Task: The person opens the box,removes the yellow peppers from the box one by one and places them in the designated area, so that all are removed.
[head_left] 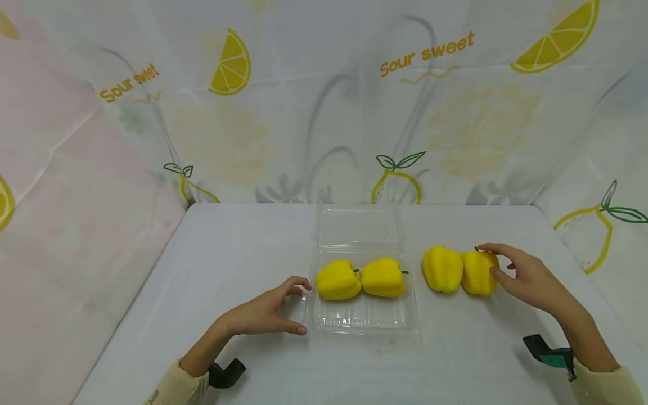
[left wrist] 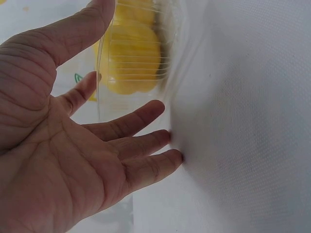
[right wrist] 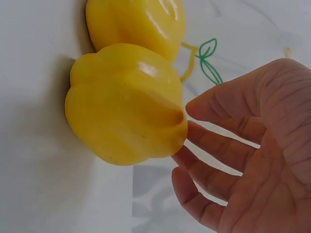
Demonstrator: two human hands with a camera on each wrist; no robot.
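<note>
A clear plastic clamshell box [head_left: 361, 323] lies on the table, its lid [head_left: 358, 228] folded back. Inside, a yellow bell pepper [head_left: 338, 280] and a second one [head_left: 383, 277] lie on their sides, stems to the right. My left hand [head_left: 268, 309] spreads thumb and fingers at the box's left side; the left wrist view shows its palm and loosely bent fingers. To the right of the box, a third pepper [head_left: 442, 270] touches another pepper [head_left: 478, 274]. My right hand [head_left: 523, 275] is at that outer pepper, thumb and fingertips right at its surface, fingers partly hidden behind it.
A white cloth covers the table [head_left: 243, 242]. Behind it hangs a curtain [head_left: 304, 112] printed with lemons and "Sour sweet", with more of it on both sides. Dark wrist-worn mounts [head_left: 228, 374] stick out near the sleeves.
</note>
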